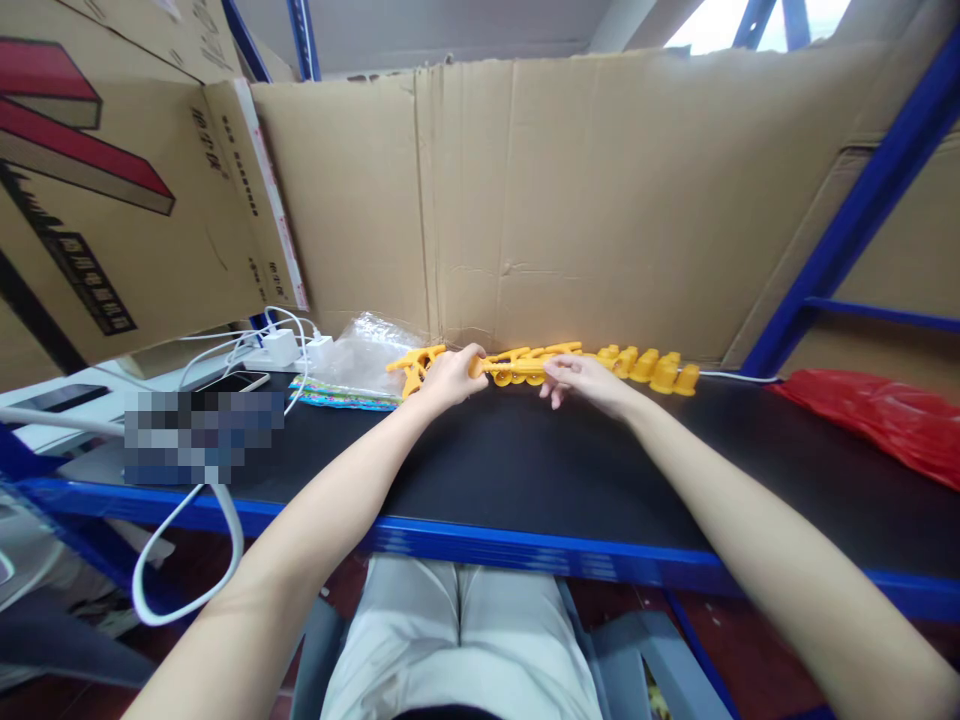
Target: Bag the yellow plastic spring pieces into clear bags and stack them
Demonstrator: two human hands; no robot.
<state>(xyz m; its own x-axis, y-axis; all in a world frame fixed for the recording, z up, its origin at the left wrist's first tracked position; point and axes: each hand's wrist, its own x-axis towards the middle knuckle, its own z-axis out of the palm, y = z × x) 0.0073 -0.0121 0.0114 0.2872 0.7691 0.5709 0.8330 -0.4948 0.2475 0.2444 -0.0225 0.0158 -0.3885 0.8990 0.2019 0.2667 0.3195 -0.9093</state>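
Between my two hands runs a long yellow plastic piece [517,367], held level just above the black tabletop near its back edge. The fingers of my left hand [452,376] are closed on its left end. At the other end, my right hand [589,384] pinches it between thumb and forefinger, its lower fingers curled loosely. A yellow branching plastic part [417,362] lies beside my left hand, partly covered by it. More yellow parts [566,349] lie behind the held piece. To the right of my right hand stand several small yellow cup-shaped pieces [664,372] in a row.
A clear plastic bag [367,350] lies on a colourful flat packet [341,396] at left. White chargers and cables [281,347] sit beyond it. A red plastic bag [885,415] is at right. Cardboard [600,200] walls the back; a blue rail [525,548] edges the front.
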